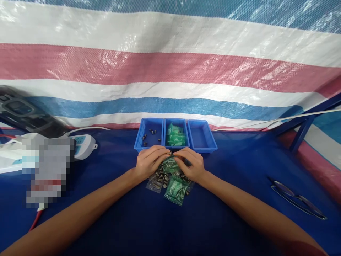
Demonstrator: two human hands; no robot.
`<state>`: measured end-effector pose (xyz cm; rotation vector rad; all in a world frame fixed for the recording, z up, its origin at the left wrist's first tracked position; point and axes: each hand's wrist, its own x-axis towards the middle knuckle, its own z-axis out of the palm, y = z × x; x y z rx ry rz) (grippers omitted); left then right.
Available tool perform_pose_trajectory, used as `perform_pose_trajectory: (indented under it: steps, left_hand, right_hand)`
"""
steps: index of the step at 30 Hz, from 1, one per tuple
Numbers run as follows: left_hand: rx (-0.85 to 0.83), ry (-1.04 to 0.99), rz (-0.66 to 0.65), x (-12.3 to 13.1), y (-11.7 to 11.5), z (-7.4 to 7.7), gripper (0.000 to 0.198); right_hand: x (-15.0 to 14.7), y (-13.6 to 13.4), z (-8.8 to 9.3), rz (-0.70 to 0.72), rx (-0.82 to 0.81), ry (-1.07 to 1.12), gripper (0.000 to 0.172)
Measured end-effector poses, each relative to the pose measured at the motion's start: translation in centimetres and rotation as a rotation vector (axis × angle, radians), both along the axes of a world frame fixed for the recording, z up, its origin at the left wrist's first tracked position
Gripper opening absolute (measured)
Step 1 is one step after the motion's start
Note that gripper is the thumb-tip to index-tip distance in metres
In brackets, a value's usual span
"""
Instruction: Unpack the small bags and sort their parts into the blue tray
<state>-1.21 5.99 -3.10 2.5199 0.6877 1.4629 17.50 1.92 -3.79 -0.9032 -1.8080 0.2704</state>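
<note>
Taking the loose pile [163, 177] as the centre of the clock, dark screws and small bags lie heaped there on the blue surface [128, 209], with one green packet [176, 192] at six o'clock and a clear bag [154, 184] near eight. The left hand [152, 161] comes in from ten and the right hand [189, 164] from two, fingertips nearly meeting at twelve over the top of the heap. Each grip looks drawn in, thumb close to fingers; whether either has hold of a screw or a bag edge, I cannot tell, as the fingers hide it. Good handling here would seem to be a light pinch on one piece at a time, wrists low, so that neighbouring screws don't scatter. The slick bags probably slide over one another, so lift them by an edge rather than dragging. The left tray [137, 137], with a few screws, sits at eleven; the middle tray [164, 137], holding green packets, at twelve; the right tray [204, 137] at one. Knuckles are close to the near rims, so raise them slightly before moving forward.
</note>
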Motion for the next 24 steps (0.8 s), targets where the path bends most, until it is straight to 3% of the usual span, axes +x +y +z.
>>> perform_pose_trajectory:
  steps: [24]
  left_hand:
    - [0.027, 0.019, -0.098, -0.11, 0.15, 0.37, 0.007]
  right_hand:
    - [-0.16, 0.02, 0.04, 0.049, 0.123, -0.022, 0.015]
